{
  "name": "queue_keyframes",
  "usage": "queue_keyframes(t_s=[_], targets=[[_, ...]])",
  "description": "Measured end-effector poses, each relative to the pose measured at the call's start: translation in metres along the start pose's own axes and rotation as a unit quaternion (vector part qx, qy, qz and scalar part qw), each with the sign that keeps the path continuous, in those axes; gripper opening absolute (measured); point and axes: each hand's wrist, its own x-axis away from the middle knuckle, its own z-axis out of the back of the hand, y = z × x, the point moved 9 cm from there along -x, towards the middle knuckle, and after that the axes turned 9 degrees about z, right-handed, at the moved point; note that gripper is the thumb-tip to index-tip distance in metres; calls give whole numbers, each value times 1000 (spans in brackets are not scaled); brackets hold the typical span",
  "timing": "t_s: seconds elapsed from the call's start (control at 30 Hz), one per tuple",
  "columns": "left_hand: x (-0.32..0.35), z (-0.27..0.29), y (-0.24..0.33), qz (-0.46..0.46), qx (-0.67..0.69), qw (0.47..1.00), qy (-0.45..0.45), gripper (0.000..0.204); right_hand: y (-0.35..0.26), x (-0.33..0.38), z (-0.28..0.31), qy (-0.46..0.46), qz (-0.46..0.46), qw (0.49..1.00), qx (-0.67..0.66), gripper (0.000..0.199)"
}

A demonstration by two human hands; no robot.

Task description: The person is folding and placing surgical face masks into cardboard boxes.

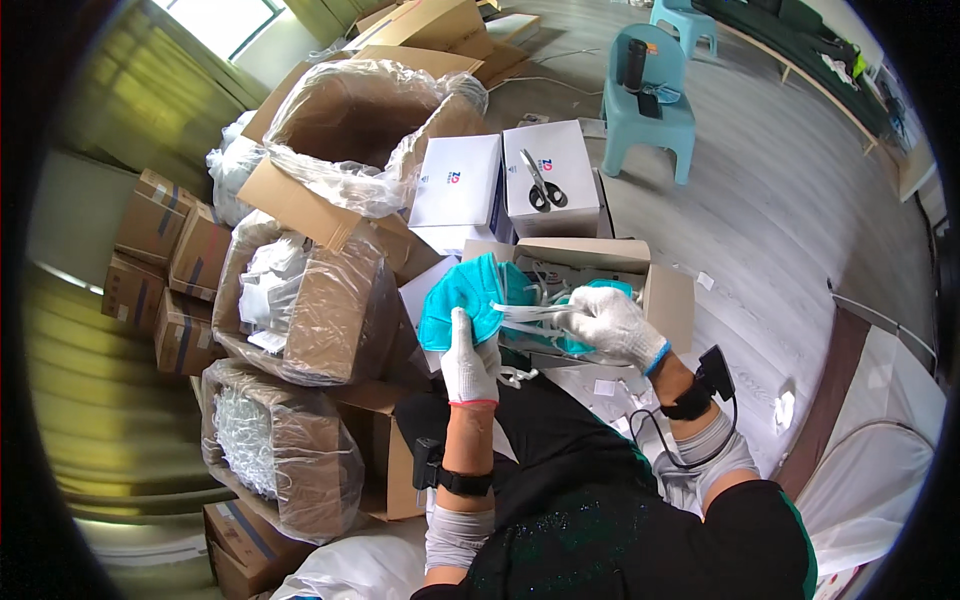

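My left hand (pixel 470 365), in a white knit glove, grips a teal face mask (pixel 458 300) by its lower edge, thumb on the near face. White elastic straps (pixel 530 314) run from the mask to my right hand (pixel 615 325), also gloved. The right fingers are closed on these straps and stretch them sideways. Both hands are above an open carton (pixel 672 308), where more teal masks and white straps show. My hands and the held mask hide part of its contents. Some strap ends dangle below my left hand.
Two white boxes (pixel 455 185) stand beyond the carton, with black-handled scissors (pixel 543 185) on the right one. At left are plastic-lined cartons (pixel 335 310) holding white pieces, and stacked brown boxes (pixel 150 222). A blue plastic chair (pixel 650 135) stands at far right.
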Motion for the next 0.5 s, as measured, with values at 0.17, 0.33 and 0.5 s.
queue_keyframes(t_s=[0.17,0.33,0.5], targets=[[12,-10,11,-68,-82,994,-2,21,-29,1,26,50,57,981,176,69],[13,-11,1,-65,-161,985,-3,20,-53,-10,21,71,61,914,-396,69],[24,-23,-1,-78,-187,979,-38,18,-32,-1,-61,-112,-31,914,-389,41]])
